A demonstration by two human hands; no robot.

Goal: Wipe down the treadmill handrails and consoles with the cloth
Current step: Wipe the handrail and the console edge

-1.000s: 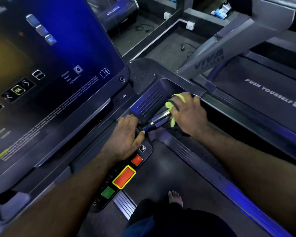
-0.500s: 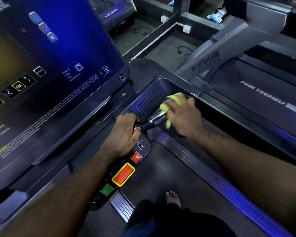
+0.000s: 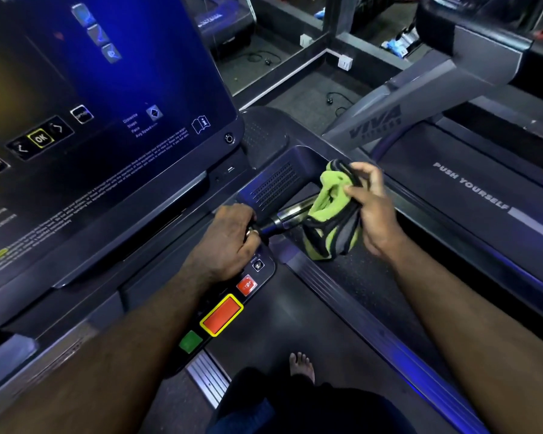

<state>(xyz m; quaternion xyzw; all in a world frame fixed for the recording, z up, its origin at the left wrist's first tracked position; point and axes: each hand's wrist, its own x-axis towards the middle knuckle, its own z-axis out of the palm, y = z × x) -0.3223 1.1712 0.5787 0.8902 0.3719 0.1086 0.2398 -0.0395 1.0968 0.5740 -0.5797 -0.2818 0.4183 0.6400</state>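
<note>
While beside the console (image 3: pixel 145 73), left grip (image 3: pixel 229 238) tight on handrail (image 3: pixel 290 213), right grip (image 3: pixel 369 211) tight on cloth (image 3: pixel 328 195).

The person's left forearm (image 3: pixel 116 346) and right forearm (image 3: pixel 458 311) were bare along their whole visible length, as were the left hand (image 3: pixel 229 236) and right hand (image 3: pixel 370 208). A small pale metallic glint (image 3: pixel 248 234) showed at one finger of the left hand, too small to tell whether it was a ring. Lower down, a dark loose cloth leg garment (image 3: pixel 314 408) covered the legs, with a blue fabric patch (image 3: pixel 242 415) at its left edge. One bare foot (image 3: pixel 301 366) showed beyond it.
</note>
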